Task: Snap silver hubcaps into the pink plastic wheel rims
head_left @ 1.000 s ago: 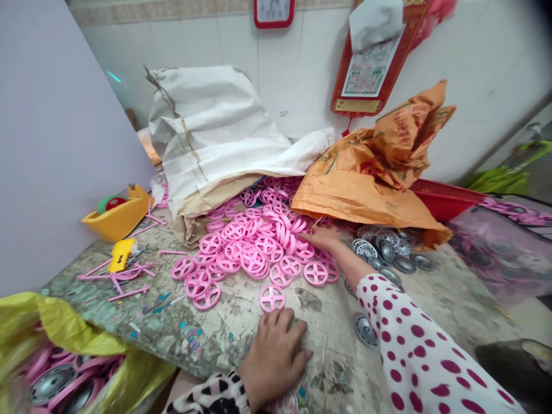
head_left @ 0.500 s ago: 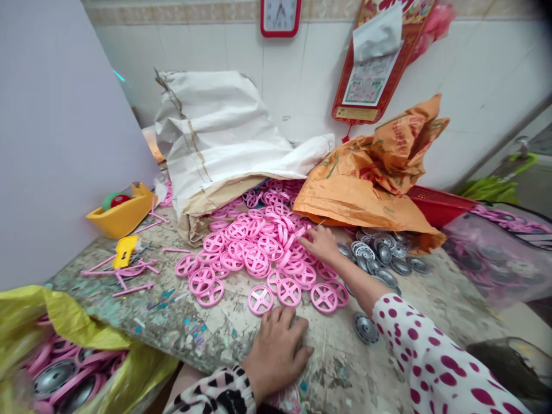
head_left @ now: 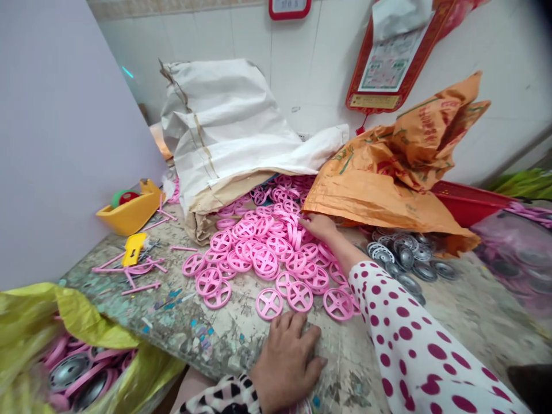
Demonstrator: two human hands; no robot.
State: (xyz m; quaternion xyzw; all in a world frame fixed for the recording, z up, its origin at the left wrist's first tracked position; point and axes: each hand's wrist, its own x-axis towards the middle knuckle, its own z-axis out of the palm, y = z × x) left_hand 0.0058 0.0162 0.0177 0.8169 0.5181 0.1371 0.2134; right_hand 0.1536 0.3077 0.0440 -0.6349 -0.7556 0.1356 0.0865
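Left hand (head_left: 284, 362): laid open and released on the scuffed grey tabletop (head_left: 228, 339), just beside a pink plastic spoked wheel (head_left: 269, 303).
Right hand (head_left: 317, 226): pressed against a heap of pink plastic wheels (head_left: 263, 259); whether one is grasped cannot be told.

Pink plastic wheels (head_left: 264, 260) lie in a loose, overlapping heap, each a thin rim with four spokes meeting at a round hub. Most lie flat or tilted on one another, while a row toward the far right stands nearly on edge. Along the near side, a few lie singly, one wheel (head_left: 269, 303) just apart from the heap.
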